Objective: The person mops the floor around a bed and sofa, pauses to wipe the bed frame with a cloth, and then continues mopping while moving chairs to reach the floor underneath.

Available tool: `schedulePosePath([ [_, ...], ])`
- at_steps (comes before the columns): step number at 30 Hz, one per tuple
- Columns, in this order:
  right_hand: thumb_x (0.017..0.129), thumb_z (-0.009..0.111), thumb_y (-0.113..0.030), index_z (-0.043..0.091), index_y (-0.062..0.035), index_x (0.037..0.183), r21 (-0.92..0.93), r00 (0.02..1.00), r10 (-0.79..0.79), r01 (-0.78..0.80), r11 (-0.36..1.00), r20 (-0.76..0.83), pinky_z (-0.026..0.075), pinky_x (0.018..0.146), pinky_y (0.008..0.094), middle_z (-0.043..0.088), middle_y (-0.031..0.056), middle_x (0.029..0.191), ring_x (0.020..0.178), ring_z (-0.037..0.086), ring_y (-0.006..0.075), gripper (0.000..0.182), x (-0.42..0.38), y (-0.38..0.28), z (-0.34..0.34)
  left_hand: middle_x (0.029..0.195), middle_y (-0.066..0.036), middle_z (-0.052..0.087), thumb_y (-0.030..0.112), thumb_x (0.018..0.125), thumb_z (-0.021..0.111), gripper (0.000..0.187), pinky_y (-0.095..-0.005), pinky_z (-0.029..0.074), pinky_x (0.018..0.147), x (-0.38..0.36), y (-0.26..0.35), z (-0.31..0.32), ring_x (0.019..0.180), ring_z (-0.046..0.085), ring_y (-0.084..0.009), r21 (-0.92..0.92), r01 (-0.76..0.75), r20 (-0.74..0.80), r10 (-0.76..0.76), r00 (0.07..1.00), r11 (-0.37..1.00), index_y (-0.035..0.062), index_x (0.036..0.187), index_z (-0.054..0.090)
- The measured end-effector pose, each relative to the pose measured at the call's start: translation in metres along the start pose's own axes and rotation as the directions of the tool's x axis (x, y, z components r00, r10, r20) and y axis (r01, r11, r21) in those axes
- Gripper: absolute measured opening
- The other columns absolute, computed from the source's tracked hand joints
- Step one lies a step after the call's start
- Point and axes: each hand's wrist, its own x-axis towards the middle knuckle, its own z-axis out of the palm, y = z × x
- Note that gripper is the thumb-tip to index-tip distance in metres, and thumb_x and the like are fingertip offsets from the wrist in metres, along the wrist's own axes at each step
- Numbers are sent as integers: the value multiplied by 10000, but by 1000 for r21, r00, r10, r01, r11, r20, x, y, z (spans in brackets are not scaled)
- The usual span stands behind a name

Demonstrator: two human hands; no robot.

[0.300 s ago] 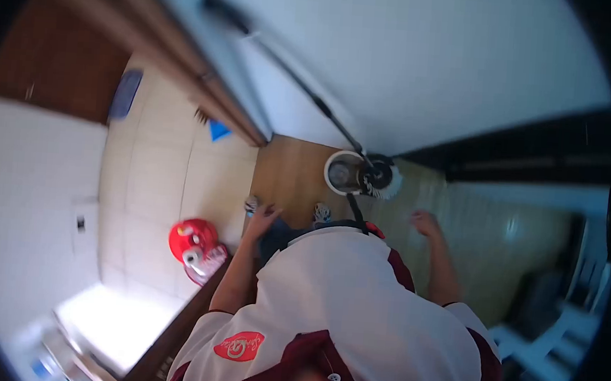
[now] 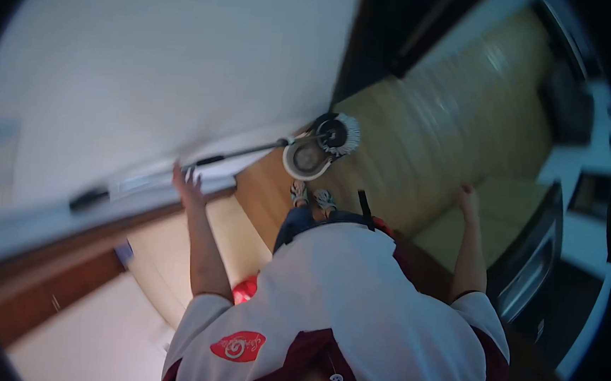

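Note:
My left hand reaches out with its fingers spread, overlapping the line of the mop handle in this view. The handle slants from the wall down to a mop head with white strands, which sits in the dark round side of a spin mop bucket. The bucket stands on the floor just ahead of my shoes. Out to the right, my right hand hangs in the air with its fingers curled in and nothing visible in them.
A white wall rises behind the mop. Wood floor stretches to the right, where a black-framed piece of furniture stands near my right arm. Pale tiles lie to the left, with a red object partly hidden beside my body.
My view has turned to the right, so the bucket and mop appear rotated. My left hand has moved outward toward the mop handle; my right hand has swung farther out.

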Motion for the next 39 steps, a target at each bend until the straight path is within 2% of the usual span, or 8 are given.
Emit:
schedulePosePath([
  [8, 867, 669, -248, 715, -61, 1040, -189, 828, 328, -269, 944, 455, 532, 781, 345, 718, 88, 928, 919, 679, 207, 258, -226, 61, 136, 935, -54, 645, 307, 913, 656, 249, -337, 433, 861, -32, 35, 166, 962, 570, -162, 151, -181, -97, 197, 976, 972, 72, 878, 582],
  [11, 834, 688, -414, 694, -94, 1000, -93, 604, 383, -454, 886, 699, 521, 806, 423, 708, 146, 979, 943, 673, 330, 361, -232, 133, 159, 915, -71, 625, 203, 943, 624, 160, -338, 433, 893, -126, 37, 295, 941, 565, -177, 49, -310, 190, 295, 936, 950, 74, 881, 553],
  [14, 832, 700, -414, 693, -96, 1009, 105, 695, 313, -488, 867, 647, 522, 808, 431, 709, 151, 993, 941, 668, 356, 363, -234, 143, 248, 854, -78, 607, 76, 977, 545, 112, -339, 447, 895, -123, 24, 406, 878, 584, -173, 25, -430, 670, 304, 677, 903, 61, 866, 537],
  [24, 935, 651, -238, 641, -31, 1130, 650, 947, 280, -114, 751, -157, 512, 820, 324, 688, 89, 988, 932, 649, 196, 284, 63, 118, -90, 659, -16, 593, 69, 851, 752, 250, -245, 437, 583, -247, -175, 641, 656, 537, -63, 359, -527, 896, -126, 425, 770, 22, 673, 583],
  [27, 994, 582, -144, 643, -47, 1174, 783, 974, 131, 63, 619, -182, 489, 858, 264, 662, 10, 1022, 943, 612, 120, 214, 135, 106, -175, 645, -62, 568, 275, 823, 794, 335, -315, 428, 561, -259, -220, 651, 612, 467, -112, 430, -770, 903, -246, 353, 472, -13, 807, 623],
  [32, 992, 584, -193, 532, -27, 1337, 840, 947, -189, 318, 441, -259, 454, 961, 311, 620, 67, 1168, 1066, 581, 159, 387, 230, -31, -300, 662, -77, 605, 428, 795, 795, 434, -343, 464, 610, -264, -283, 684, 620, 542, -165, 624, -608, 756, -576, 311, 490, 50, 995, 718],
  [34, 969, 619, -272, 450, -3, 1388, 853, 860, -386, 449, 266, -333, 431, 1015, 361, 572, 112, 1251, 1144, 560, 215, 526, 294, -46, -330, 705, -110, 651, 438, 791, 777, 420, -365, 486, 633, -281, -279, 742, 633, 592, -214, 686, -699, 561, -759, 331, 202, 85, 1012, 728],
  [39, 887, 655, -536, 235, -11, 1494, 858, 735, -515, 513, -2, -441, 363, 1107, 468, 469, 177, 1412, 1293, 478, 347, 906, 443, -82, -466, 763, -137, 687, 383, 776, 754, 369, -398, 500, 657, -339, -324, 901, 682, 646, -284, 568, -687, 761, -607, 229, 453, 86, 992, 721],
])
